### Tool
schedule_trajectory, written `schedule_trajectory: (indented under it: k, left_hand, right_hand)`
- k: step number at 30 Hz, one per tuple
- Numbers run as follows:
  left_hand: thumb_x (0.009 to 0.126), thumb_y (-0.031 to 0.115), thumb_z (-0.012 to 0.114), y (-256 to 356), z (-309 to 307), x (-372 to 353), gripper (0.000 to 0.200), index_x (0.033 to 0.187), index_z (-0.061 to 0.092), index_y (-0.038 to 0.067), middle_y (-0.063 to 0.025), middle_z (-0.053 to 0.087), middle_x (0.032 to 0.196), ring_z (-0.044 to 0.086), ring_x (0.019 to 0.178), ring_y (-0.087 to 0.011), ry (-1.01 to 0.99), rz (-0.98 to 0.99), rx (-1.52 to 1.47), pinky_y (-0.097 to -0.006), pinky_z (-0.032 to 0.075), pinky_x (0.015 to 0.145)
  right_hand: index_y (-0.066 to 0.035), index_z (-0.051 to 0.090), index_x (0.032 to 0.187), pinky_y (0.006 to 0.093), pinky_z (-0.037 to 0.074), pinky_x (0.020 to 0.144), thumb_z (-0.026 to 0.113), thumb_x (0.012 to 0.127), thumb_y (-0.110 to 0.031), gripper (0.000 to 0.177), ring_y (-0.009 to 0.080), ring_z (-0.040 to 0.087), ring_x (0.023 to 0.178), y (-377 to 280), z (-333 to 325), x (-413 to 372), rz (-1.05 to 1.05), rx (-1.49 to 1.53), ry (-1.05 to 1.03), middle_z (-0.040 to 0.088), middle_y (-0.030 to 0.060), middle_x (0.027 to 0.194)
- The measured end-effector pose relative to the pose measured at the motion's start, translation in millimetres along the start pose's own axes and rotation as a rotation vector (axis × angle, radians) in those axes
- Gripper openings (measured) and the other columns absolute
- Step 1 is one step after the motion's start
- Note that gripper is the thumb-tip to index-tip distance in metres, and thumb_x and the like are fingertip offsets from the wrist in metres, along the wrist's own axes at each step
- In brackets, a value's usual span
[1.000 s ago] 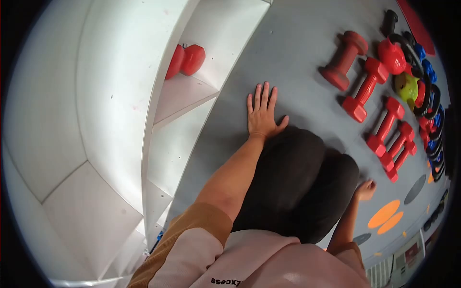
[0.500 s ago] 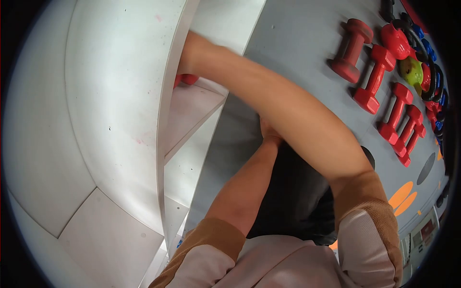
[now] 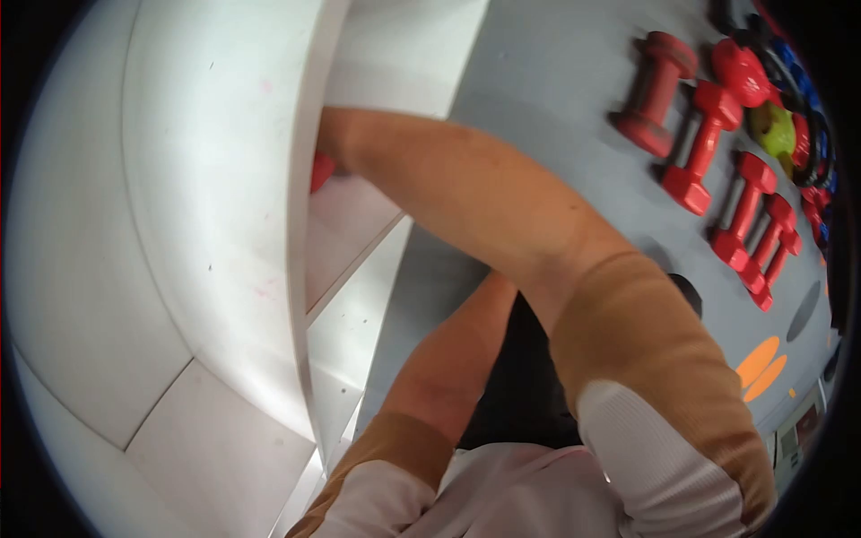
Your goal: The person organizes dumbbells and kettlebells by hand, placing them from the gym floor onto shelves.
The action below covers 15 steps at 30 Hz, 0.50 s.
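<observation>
My right forearm (image 3: 430, 166) reaches across me into the white shelf unit (image 3: 300, 242). Its upright side panel hides my right hand from the wrist on. Just below that wrist, a bit of a glossy red object (image 3: 321, 172) shows over the shelf board (image 3: 345, 233), mostly covered by the panel. I cannot tell whether my right hand grips it. My left forearm (image 3: 453, 354) points up and forward over my dark-clothed legs (image 3: 520, 386). The left hand is hidden beneath my right arm.
Red dumbbells (image 3: 706, 148) lie in a row on the grey floor (image 3: 538, 72) to the right. Beyond them are a red kettlebell (image 3: 740, 73), a yellow-green weight (image 3: 773, 130) and dark and blue gear. Orange marks (image 3: 760, 363) are on the floor.
My right arm has shifted left and deeper behind the panel, its sleeve now nearer the shelf. My left hand, partly visible before, is now covered by the right arm.
</observation>
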<state>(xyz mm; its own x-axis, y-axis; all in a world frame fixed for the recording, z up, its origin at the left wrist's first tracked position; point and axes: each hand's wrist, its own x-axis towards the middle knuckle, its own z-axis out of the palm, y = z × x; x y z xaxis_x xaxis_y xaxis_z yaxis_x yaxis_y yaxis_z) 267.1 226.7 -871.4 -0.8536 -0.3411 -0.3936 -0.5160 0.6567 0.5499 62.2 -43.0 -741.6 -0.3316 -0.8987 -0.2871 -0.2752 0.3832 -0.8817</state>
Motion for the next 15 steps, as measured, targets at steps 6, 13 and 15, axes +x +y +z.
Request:
schedule_trajectory:
  k: [6,13,15]
  left_hand:
    - [0.073,0.069,0.054,7,6,9,0.094,0.143,0.034,0.010,-0.0157,0.037,0.144,0.026,0.139,-0.0308,0.150,0.139,0.074,-0.0519,0.017,0.112]
    - [0.071,0.069,0.054,48,-23,16,0.101,0.148,0.022,0.012,-0.0099,0.016,0.156,0.013,0.144,-0.0299,0.215,0.270,0.525,-0.0519,0.014,0.113]
    - [0.071,0.067,0.054,49,-24,16,0.099,0.148,0.023,0.012,-0.0103,0.016,0.156,0.014,0.144,-0.0301,0.225,0.287,0.509,-0.0518,0.015,0.112]
  right_hand:
    - [0.000,0.069,0.093,0.0338,0.053,0.075,0.077,0.067,-0.027,0.038,0.0209,0.067,0.083,27,-72,-170,0.333,0.630,-0.016,0.070,0.0102,0.088]
    - [-0.003,0.056,0.091,0.0287,0.050,0.063,0.067,0.078,-0.012,0.019,0.0132,0.060,0.069,110,-103,-438,0.513,0.866,0.774,0.060,0.0040,0.076]
    - [-0.002,0.058,0.096,0.0280,0.050,0.062,0.067,0.080,-0.015,0.022,0.0123,0.059,0.067,131,-114,-524,0.699,0.840,0.907,0.061,0.0041,0.077]
